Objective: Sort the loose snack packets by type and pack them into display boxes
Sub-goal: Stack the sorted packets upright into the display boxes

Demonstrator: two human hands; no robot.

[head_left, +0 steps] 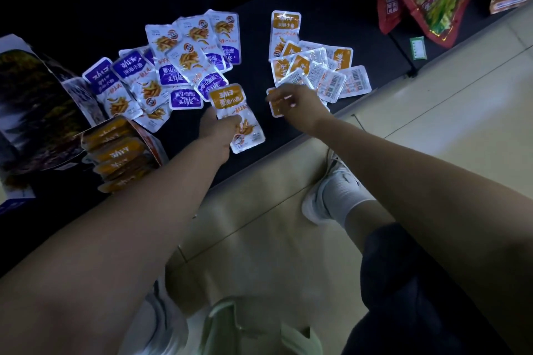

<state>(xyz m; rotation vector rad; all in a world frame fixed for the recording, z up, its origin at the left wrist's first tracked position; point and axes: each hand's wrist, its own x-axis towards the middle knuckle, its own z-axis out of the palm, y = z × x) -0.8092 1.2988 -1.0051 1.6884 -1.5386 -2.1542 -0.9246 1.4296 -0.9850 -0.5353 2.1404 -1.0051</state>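
Head view: an orange packet (230, 101), judged light, limp and slippery, is pinched mid-body by the left hand (220, 130); the grip of the right hand (298, 108) cannot be told.

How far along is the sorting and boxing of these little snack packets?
Done: packets lie split into a purple pile and an orange pile, and a display box already holds orange ones. In hand: the left hand holds an orange packet; the right hand reaches for another. Left: both piles need boxing.
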